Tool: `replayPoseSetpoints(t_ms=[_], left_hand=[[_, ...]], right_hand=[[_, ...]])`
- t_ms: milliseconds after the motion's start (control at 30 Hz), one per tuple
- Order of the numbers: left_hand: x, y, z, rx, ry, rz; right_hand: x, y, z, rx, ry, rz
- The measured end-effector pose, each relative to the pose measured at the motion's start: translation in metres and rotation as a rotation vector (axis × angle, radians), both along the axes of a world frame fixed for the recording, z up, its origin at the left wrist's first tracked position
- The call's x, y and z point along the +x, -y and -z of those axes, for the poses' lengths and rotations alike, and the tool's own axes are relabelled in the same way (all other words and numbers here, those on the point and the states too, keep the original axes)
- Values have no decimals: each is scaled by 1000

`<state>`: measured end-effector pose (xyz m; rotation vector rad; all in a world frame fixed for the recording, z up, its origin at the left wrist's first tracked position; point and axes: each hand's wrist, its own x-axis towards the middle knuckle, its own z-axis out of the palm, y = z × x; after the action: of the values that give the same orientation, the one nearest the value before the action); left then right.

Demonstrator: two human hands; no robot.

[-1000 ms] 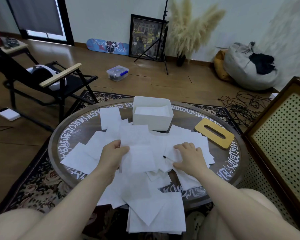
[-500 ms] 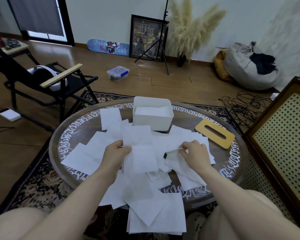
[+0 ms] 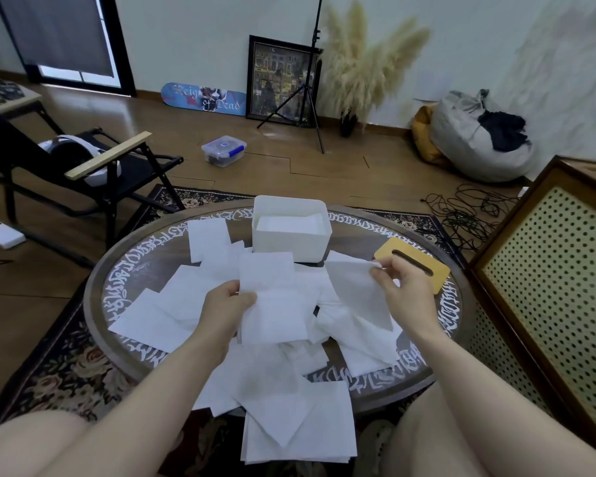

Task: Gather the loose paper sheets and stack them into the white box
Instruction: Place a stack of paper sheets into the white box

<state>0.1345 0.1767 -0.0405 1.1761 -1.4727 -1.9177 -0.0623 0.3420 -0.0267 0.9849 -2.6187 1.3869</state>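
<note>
Two hands work over a round table (image 3: 124, 280) littered with white paper sheets (image 3: 172, 304). In the head view, the left hand (image 3: 226, 309) has its fingers curled around the left edge of a sheet (image 3: 272, 297), thumb on top pinching it, so the sheet stands up off the pile. The right hand (image 3: 405, 287) is raised a little above the table, with thumb and forefinger closed tight on the top corner of another sheet (image 3: 356, 294), which hangs down slack from that pinch; the other fingers are loosely bent behind it.

The white box (image 3: 291, 249) sits at the far middle of the table, just beyond the scattered sheets, open at the top. Inside it lies a flat stack of paper (image 3: 289, 223), filling it to well below the rim. A yellow wooden lid with a slot (image 3: 424, 266) lies flat on the table just right of the box, partly behind the right hand. More sheets hang over the near edge of the table (image 3: 300, 425). On the floor beyond sits a small clear tub with a lid (image 3: 223, 150); its contents cannot be made out.
</note>
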Motion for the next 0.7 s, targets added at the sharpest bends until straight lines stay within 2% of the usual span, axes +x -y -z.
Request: replayPoseSetpoints(t_ms=[100, 433, 567, 700], left_hand=[[0, 1, 0, -13, -1, -7], [-4, -3, 6, -106, 27, -3], [-9, -12, 9, -80, 19, 115], [-13, -17, 11, 29, 7, 191]], right_hand=[[6, -9, -6, -39, 74, -37], [36, -2, -21, -369, 516, -219], [42, 9, -15, -342, 626, -201], [40, 21, -7, -253, 715, -97]])
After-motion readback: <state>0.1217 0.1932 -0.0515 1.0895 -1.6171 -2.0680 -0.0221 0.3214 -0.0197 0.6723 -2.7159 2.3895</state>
